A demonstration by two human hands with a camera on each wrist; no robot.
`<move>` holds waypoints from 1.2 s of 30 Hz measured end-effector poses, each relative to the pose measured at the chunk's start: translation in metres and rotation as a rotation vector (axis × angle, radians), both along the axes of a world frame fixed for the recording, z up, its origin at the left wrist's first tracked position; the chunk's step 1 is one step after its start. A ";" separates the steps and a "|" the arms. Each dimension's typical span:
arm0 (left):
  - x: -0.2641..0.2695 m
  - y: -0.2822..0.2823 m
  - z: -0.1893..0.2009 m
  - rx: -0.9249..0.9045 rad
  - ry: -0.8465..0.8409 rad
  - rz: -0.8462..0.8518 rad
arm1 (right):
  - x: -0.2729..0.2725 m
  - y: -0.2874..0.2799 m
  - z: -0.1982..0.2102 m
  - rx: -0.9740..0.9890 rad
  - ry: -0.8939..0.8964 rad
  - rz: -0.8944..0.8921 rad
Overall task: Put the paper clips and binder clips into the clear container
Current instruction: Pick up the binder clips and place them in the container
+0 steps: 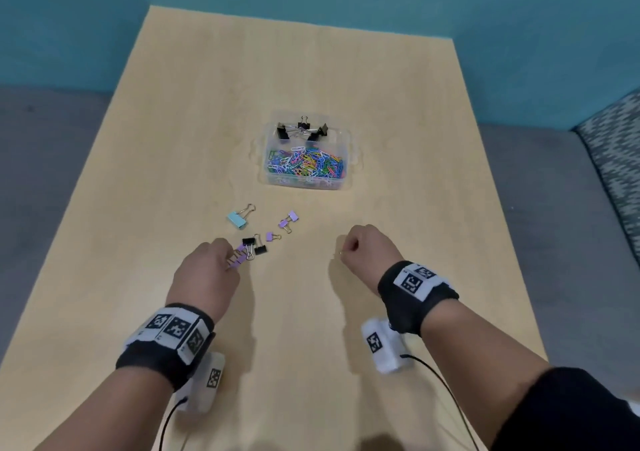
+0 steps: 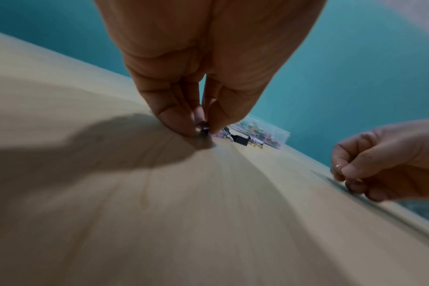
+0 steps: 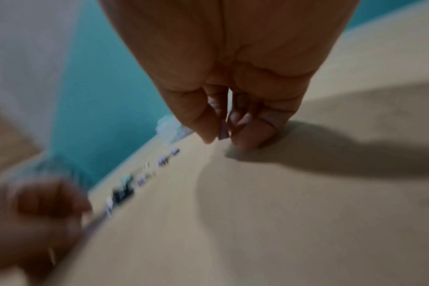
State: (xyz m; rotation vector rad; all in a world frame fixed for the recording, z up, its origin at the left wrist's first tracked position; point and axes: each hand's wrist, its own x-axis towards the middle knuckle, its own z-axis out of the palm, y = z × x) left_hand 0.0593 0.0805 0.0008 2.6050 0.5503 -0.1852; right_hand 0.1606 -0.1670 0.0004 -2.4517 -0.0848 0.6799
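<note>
The left hand [image 1: 204, 270] pinches small purple binder clips [image 1: 239, 258] at seven o'clock on the pale wooden table [image 1: 398, 111]. The right hand [image 1: 369, 246], at five o'clock, pinches a small metal-looped clip [image 1: 341, 252]. The clear plastic container [image 1: 346, 160] of coloured paper clips [image 1: 304, 163] sits at centre.

Right hand [image 1: 367, 246] fingers [image 3: 201, 123] hide what they pinch; right-wrist view blurred.

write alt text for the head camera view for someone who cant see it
Two hands work over a wooden table: the left hand pinches small purple binder clips, the right hand is curled nearby. More binder clips lie loose in front of a clear container holding colourful paper clips.
</note>
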 end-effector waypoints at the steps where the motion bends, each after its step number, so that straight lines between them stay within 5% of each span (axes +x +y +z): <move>1: -0.002 0.003 0.000 -0.036 -0.018 0.021 | 0.002 0.002 0.002 0.185 0.090 -0.175; 4: -0.008 0.006 0.003 -0.126 -0.052 0.081 | 0.007 0.011 0.013 0.656 0.356 -0.578; 7: -0.007 0.008 0.006 -0.408 -0.103 0.315 | 0.017 0.025 0.026 0.839 0.500 -0.709; 9: -0.002 0.012 0.009 -0.866 -0.202 0.587 | 0.026 0.037 0.027 0.803 0.504 -0.663; 12: 0.003 0.018 0.011 -1.341 -0.233 0.830 | 0.040 0.054 0.022 0.362 0.209 -0.205; 14: 0.006 0.022 0.006 -1.258 -0.181 0.812 | 0.049 0.066 0.017 0.030 0.003 0.202; 16: 0.009 0.020 0.002 -0.961 -0.090 0.661 | 0.054 0.079 0.011 -0.148 -0.108 0.465; 20: 0.012 0.003 0.003 -0.194 0.181 0.123 | 0.058 0.091 0.001 -0.225 -0.205 0.604; 22: 0.014 -0.004 0.000 -0.076 0.173 0.022 | 0.059 0.092 -0.001 -0.215 -0.207 0.612; 31: 0.015 -0.007 -0.001 -0.015 0.153 -0.006 | 0.059 0.076 0.008 -0.118 -0.028 0.366; 34: 0.010 0.000 0.001 -0.187 0.083 0.101 | 0.051 0.070 0.013 0.289 0.185 -0.052; 36: 0.008 0.010 0.001 -0.647 0.006 0.383 | 0.043 0.059 0.020 0.723 0.444 -0.405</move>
